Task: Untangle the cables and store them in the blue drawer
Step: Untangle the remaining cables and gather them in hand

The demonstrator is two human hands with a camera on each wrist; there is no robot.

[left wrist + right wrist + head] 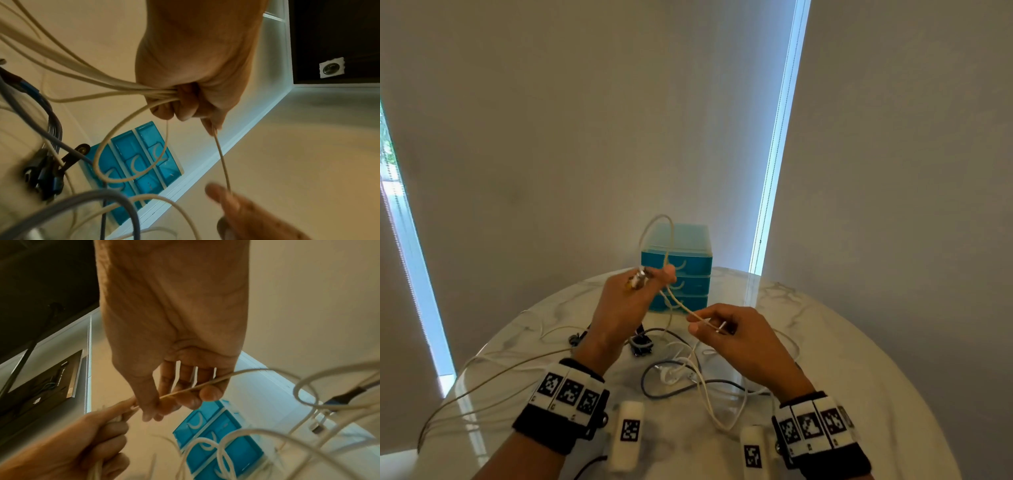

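Note:
A thin beige cable (681,306) is stretched between my two hands above the round marble table (842,342). My left hand (650,279) grips several gathered strands of it (131,86) in a fist, with a metal plug (638,277) sticking out at the thumb side and a loop rising above. A short way to the right, my right hand (698,323) pinches the same cable (185,391) between thumb and fingers. The blue three-drawer unit (676,253) stands behind the hands at the table's far edge, all drawers closed.
On the table below the hands lie tangled cables: a grey one (654,394), a white one (709,401) and dark plugs (642,346). Beige strands trail off the left edge. Two white marker blocks (630,431) (753,452) stand near the front edge.

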